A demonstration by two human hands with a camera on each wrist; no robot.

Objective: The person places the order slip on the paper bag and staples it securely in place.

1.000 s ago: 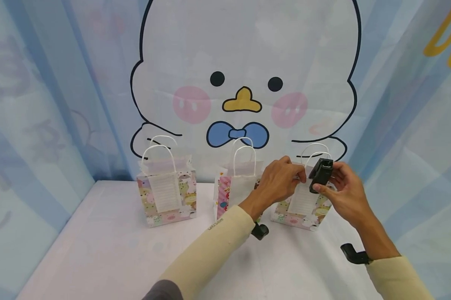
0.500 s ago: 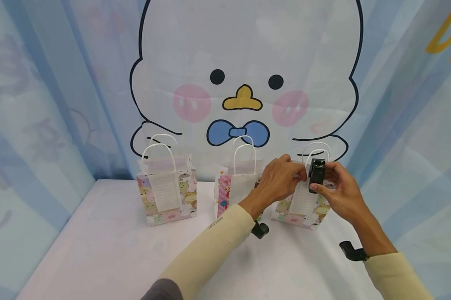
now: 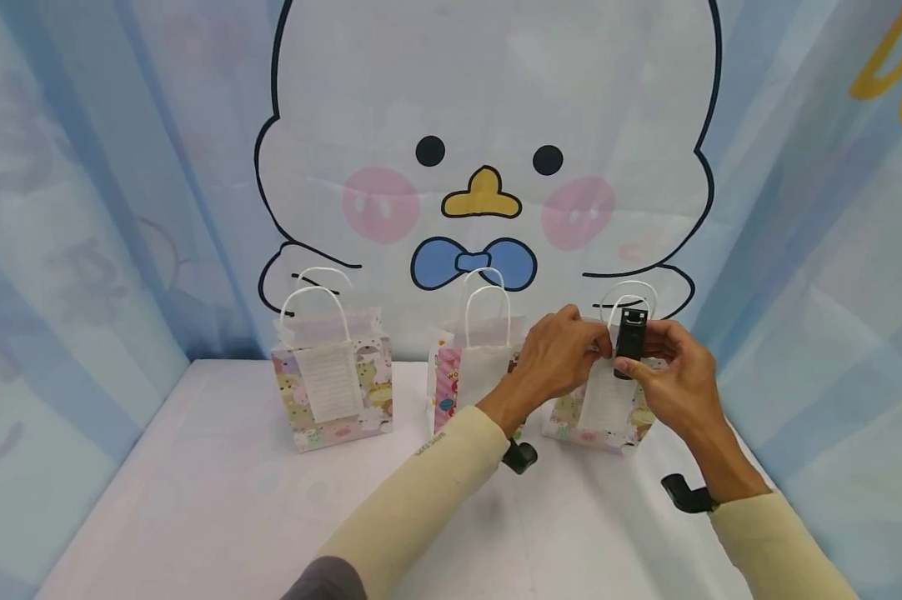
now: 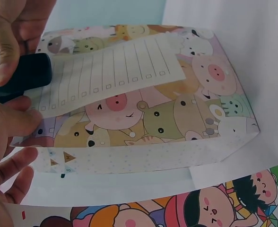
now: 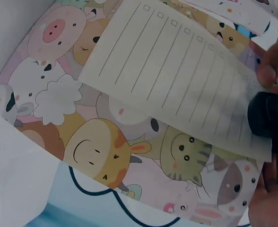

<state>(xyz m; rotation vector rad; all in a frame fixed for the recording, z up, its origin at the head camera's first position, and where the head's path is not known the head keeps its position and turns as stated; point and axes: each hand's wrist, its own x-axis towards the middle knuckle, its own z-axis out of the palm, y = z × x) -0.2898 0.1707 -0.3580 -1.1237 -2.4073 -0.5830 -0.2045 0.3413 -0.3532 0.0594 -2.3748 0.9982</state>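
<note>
My right hand (image 3: 679,379) grips a small black stapler (image 3: 631,340) at the top edge of the right-hand gift bag (image 3: 567,421). The stapler stands nearly upright and overlaps the top of a lined checklist sheet (image 3: 603,408), which lies against the bag's front. With its thumb on the sheet's top corner, my left hand (image 3: 559,354) pinches sheet and bag rim together, fingers behind the rim. In the left wrist view the stapler's end (image 4: 32,71) crosses the sheet's top edge, while the right wrist view shows the checkbox lines (image 5: 177,71) over printed cartoon animals.
At the left stands a similar bag (image 3: 376,400) with a lined sheet (image 3: 331,392) on its front. Between them is a pink-sided bag (image 3: 447,387), partly behind my left arm. All sit on a white table (image 3: 218,500) before a printed curtain (image 3: 488,83).
The stapler has turned from slanted to nearly upright and shifted slightly left with my right hand. My left hand keeps its pinch at the bag's rim.
</note>
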